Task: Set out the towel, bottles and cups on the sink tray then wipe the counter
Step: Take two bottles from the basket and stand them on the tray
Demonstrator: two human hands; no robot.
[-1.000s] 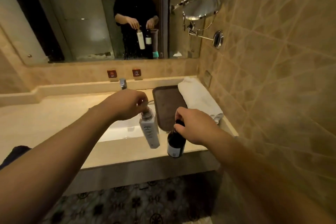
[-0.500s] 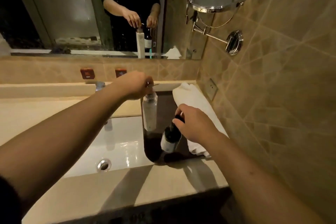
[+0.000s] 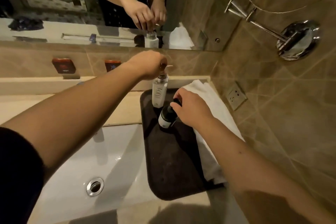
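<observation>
Left hand (image 3: 149, 64) grips pump top of white bottle (image 3: 159, 92), upright at far end of dark tray (image 3: 172, 169). Right hand (image 3: 192, 109) grasps neck of dark bottle (image 3: 166, 119), tilted, base on tray. Folded towel (image 3: 209, 100) along tray's right edge on worktop (image 3: 125, 111).

1. Two bottles are standing on the tray: one white bottle (image 3: 159, 92) and one dark bottle (image 3: 166, 117).
2. One dark tray (image 3: 172, 160) is lying on the bench (image 3: 125, 109).
3. One white towel (image 3: 212, 100) is lying beside the tray.
4. Two hands are showing: the left hand (image 3: 148, 64) and the right hand (image 3: 192, 109).
5. One sink (image 3: 87, 160) with one drain (image 3: 95, 186) is showing.
6. Two red tags (image 3: 63, 65) are sitting on the backsplash.
7. One wall socket (image 3: 236, 96) is showing.
</observation>
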